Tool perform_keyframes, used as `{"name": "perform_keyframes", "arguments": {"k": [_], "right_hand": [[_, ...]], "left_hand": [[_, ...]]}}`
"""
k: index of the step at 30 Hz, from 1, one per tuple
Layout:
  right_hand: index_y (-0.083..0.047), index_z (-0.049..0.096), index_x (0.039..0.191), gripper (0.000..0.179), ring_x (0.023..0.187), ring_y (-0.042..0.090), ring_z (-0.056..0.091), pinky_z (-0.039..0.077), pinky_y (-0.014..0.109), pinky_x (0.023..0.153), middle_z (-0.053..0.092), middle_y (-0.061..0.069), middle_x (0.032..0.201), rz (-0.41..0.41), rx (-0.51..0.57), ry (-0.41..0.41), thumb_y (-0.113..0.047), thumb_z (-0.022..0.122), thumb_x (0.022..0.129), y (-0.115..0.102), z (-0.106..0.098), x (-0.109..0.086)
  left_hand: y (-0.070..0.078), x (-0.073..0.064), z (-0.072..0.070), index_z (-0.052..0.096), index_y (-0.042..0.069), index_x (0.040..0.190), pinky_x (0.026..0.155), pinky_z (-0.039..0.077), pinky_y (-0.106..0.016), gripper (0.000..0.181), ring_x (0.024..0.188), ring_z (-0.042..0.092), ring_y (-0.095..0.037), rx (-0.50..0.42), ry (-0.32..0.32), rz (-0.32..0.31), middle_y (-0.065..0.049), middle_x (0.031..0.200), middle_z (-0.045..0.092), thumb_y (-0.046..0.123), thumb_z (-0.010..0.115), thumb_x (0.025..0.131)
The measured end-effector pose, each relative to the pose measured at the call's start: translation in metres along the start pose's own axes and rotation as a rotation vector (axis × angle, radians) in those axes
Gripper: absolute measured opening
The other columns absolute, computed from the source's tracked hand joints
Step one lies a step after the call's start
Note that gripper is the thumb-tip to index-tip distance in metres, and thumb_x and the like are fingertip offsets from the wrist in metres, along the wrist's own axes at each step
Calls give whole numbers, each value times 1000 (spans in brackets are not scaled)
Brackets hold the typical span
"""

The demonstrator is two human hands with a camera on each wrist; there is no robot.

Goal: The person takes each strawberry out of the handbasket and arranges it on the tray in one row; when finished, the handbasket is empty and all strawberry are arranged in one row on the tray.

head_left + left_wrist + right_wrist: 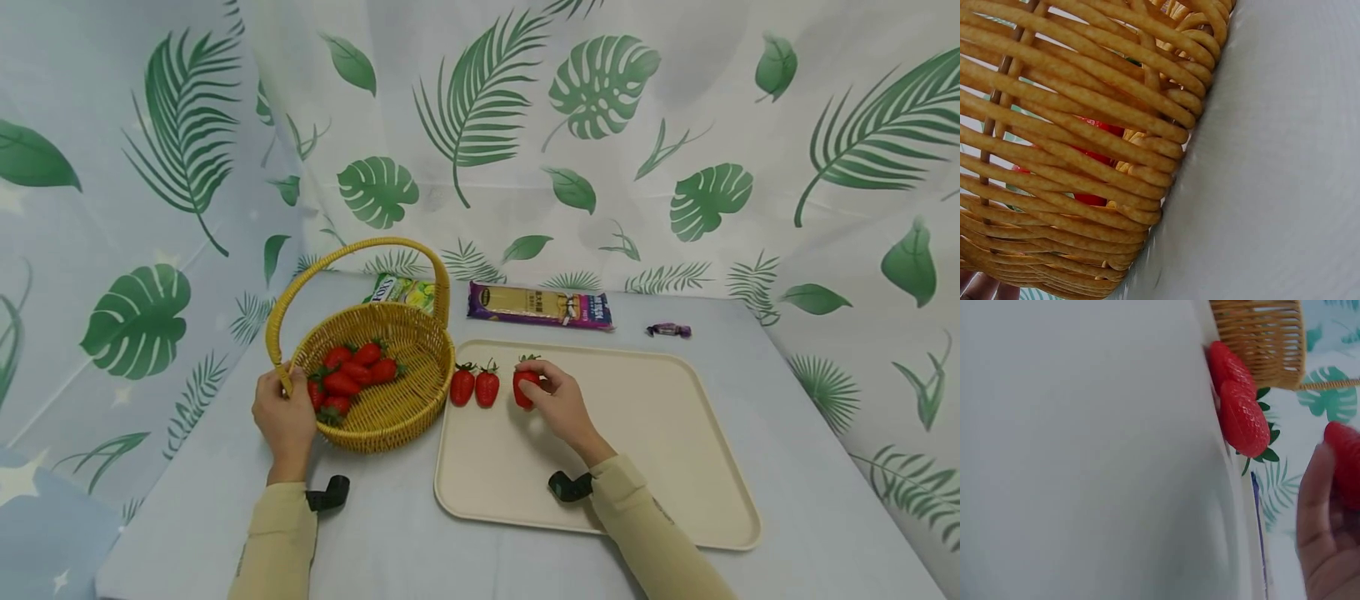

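My left hand [287,421] grips the near-left rim of a yellow wicker basket [405,425], right at the foot of its tall handle. Several red strawberries [341,383] lie heaped in the basket's left half; red patches of them show through the weave in the left wrist view. Over the beige tray [622,433], my right hand [566,408] pinches a single strawberry [525,388] between thumb and fingers, its green leaves pointing away from me. Two more strawberries [1244,419] lie side by side at the tray's far left, close to the basket.
Behind the tray lies a long purple-and-gold packet [540,306]. A small wrapped candy [669,330] is at the back right. Behind the basket, a green-and-yellow bag [405,290] is partly hidden. Leaf-printed cloth [480,125] hangs around the white table [382,533].
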State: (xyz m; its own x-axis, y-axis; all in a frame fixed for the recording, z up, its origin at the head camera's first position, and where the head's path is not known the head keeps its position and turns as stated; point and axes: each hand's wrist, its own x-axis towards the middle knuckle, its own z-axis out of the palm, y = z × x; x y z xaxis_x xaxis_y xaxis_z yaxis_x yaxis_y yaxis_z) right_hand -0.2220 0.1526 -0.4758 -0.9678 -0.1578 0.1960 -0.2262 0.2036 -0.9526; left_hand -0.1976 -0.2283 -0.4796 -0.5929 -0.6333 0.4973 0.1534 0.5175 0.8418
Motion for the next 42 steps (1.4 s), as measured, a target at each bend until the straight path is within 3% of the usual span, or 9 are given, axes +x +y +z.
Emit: {"name": "perform_keyframes", "arguments": {"k": [8, 16, 24, 38, 42], "right_hand": [[-3, 64, 123, 29, 89, 19, 60, 53, 25, 66, 62, 16, 121, 119, -16, 93, -11, 62, 95, 17, -6, 3], [-2, 64, 124, 33, 90, 21, 60, 53, 23, 67, 62, 19, 121, 178, -46, 65, -12, 64, 93, 26, -7, 5], [-6, 65, 124, 34, 92, 20, 59, 53, 25, 66, 63, 18, 118, 290, -91, 69, -14, 66, 91, 24, -3, 11], [-12, 66, 126, 37, 77, 18, 57, 49, 28, 57, 66, 13, 110, 243, -158, -18, -15, 70, 89, 26, 3, 21], [-12, 67, 125, 36, 79, 19, 59, 51, 29, 59, 60, 15, 115, 222, -190, -25, -14, 70, 89, 29, 4, 21]], "left_hand": [[1, 0, 0, 70, -9, 105, 90, 42, -53, 27, 102, 59, -42, 1, 2, -8, -25, 108, 63, 14, 61, 95], [0, 0, 1, 70, -9, 105, 89, 42, -53, 27, 102, 59, -42, 2, 2, -4, -25, 107, 63, 14, 61, 95], [-1, 0, 1, 71, -8, 106, 88, 42, -52, 27, 101, 59, -42, 6, 1, -9, -25, 106, 63, 15, 62, 95], [-1, 0, 0, 71, -8, 104, 87, 42, -53, 27, 99, 59, -42, 3, 10, 6, -25, 105, 63, 15, 62, 95], [-1, 0, 0, 70, -9, 105, 86, 42, -53, 27, 99, 59, -43, 1, 8, 7, -26, 105, 63, 15, 61, 95]]}}
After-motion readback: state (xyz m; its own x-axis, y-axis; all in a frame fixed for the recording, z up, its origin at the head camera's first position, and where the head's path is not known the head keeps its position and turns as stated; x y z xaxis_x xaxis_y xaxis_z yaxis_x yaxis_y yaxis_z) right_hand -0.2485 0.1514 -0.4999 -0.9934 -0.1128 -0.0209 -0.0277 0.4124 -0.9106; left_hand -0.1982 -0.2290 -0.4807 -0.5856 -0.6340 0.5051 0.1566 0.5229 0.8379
